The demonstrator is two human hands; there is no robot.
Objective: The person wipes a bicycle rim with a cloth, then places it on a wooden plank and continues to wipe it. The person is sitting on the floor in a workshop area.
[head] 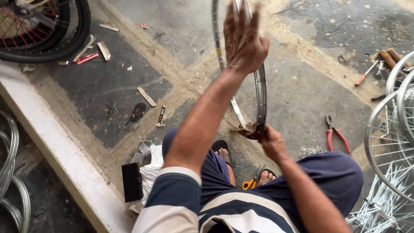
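A bare metal bicycle rim (261,92) stands upright on the ground in front of my feet. My left hand (243,38) is raised at the rim's upper part, fingers spread against it, slightly blurred. Low down, my right hand (271,141) pinches a small brown rag (248,130) against the bottom of the rim. I sit with knees apart in dark blue trousers and sandals.
Red-handled pliers (336,133) and a pile of small metal nipples (311,151) lie to the right, spoked wheels (390,142) beyond. Orange-handled scissors (250,183) sit between my feet. A tyred wheel (43,28) is top left, a black brush (131,182) on the white ledge (51,142).
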